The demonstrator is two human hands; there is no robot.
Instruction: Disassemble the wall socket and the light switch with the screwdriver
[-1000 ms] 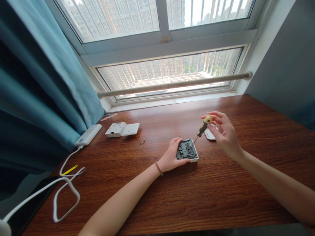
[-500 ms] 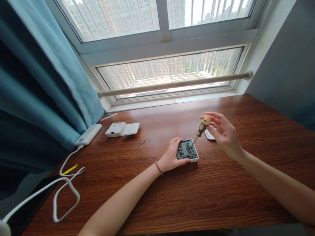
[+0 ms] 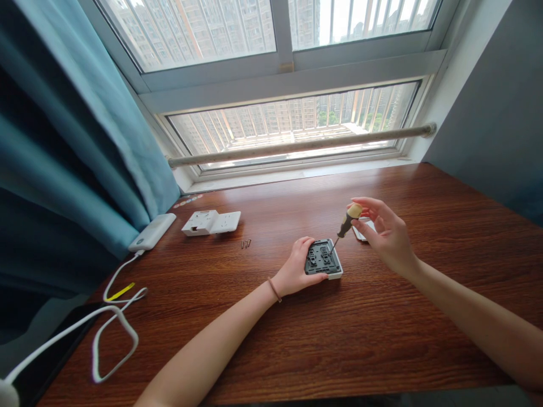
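Note:
My left hand is closed around the left side of a square wall switch, with a dark grey inner face and a white rim, flat on the table. Two small dark mechanisms show on that face. In my right hand is a yellow and grey screwdriver, gripped by its handle and tilted. Its thin shaft slants down to the right-hand mechanism; the exact contact of the tip is too small to tell. Partly hidden behind my right hand lies a white plate.
Three small screws lie left of the switch. Farther left are a white socket part with a plate and a white power bank with a white cable. The brown wooden table ends at the window wall; a blue curtain hangs left.
My right hand has shifted slightly, its fingers closing more around the screwdriver handle, which has turned a little. My left hand and the wall switch stay in place.

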